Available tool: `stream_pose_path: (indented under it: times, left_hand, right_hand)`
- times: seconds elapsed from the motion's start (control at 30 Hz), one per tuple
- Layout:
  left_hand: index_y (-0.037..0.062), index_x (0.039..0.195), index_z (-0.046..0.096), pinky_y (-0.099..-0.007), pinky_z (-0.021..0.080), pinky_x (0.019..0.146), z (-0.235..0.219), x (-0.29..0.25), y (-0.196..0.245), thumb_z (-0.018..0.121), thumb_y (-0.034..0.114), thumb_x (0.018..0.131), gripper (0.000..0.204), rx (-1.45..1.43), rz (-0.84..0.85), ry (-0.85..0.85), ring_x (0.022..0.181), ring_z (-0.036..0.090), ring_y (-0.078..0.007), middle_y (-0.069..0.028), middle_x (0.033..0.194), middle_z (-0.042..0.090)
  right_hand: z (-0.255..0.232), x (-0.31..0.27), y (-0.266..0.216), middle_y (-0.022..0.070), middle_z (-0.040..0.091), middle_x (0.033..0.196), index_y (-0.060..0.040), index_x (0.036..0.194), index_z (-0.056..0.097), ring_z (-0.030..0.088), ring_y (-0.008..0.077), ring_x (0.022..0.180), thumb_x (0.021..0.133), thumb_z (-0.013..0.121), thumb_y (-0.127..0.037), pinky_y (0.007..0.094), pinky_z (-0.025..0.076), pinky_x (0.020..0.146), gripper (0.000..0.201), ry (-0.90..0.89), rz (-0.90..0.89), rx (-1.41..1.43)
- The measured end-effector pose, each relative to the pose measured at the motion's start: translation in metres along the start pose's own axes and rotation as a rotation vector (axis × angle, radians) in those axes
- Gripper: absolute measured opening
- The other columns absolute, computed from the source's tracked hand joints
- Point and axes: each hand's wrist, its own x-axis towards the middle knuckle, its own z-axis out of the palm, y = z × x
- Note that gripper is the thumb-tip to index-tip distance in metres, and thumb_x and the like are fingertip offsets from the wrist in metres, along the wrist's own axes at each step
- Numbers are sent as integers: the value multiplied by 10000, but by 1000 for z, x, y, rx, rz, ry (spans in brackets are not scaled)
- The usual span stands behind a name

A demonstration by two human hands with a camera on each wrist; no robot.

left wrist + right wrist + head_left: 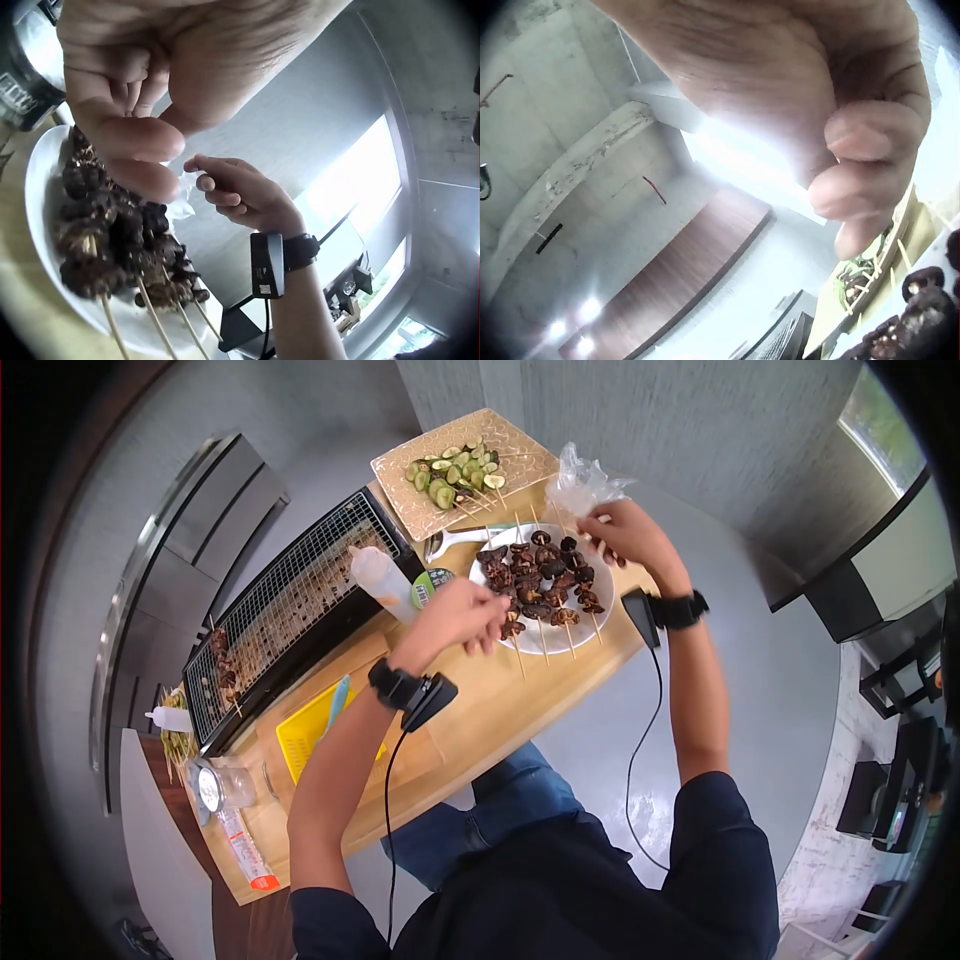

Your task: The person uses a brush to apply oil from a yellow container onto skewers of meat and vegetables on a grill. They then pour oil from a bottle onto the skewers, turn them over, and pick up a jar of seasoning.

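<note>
Grilled meat skewers [535,585] [112,232] [915,322] lie side by side on a white plate [606,588] [46,225]. My left hand [462,618] [165,82] hovers over the plate's left edge with loosely bent fingers, and nothing shows in them. At the plate's upper right, my right hand [630,535] [244,191] [817,112] hangs in the air, fingers loosely curled, with nothing visible between them. Beside it is a crumpled clear plastic bag [585,482] [178,201]; whether the fingers touch the bag cannot be told.
A patterned tray [405,510] of sliced green vegetable skewers [450,472] sits behind. To the left are a long grill [290,585] with one meat skewer [222,660], a squeeze bottle [380,575], a yellow basket [300,735] and a glass jar [235,787].
</note>
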Motion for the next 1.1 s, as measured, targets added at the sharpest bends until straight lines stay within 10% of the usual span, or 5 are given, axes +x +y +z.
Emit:
stream_pose_path:
  times: [0.27, 0.43, 1.1]
  left_hand:
    - [-38, 1078, 598, -327, 572, 637, 27, -34, -22, 568, 391, 969, 444, -192, -276, -331, 859, 718, -248, -181, 988, 698]
    - [1, 1202, 555, -318, 556, 770, 53, -20, -38, 526, 305, 1003, 365, -593, -278, -394, 1061, 665, -243, -155, 1188, 646]
    - [-37, 1204, 550, -278, 579, 773, 80, -28, -45, 524, 230, 1007, 333, -954, -215, -238, 1033, 671, -221, -144, 1132, 662]
  right_hand:
    - [21, -101, 42, 41, 633, 606, 31, 767, 670, 569, 102, 472, 939, 588, -293, 250, 437, 421, 376, 171, 195, 17]
    - [43, -113, 57, 71, 699, 729, 5, 900, 663, 645, 108, 574, 986, 545, -368, 228, 465, 452, 400, -44, 256, 202]
    - [85, -121, 64, 153, 727, 927, 43, 1007, 639, 671, 116, 611, 994, 545, -344, 194, 503, 437, 398, -236, 284, 746]
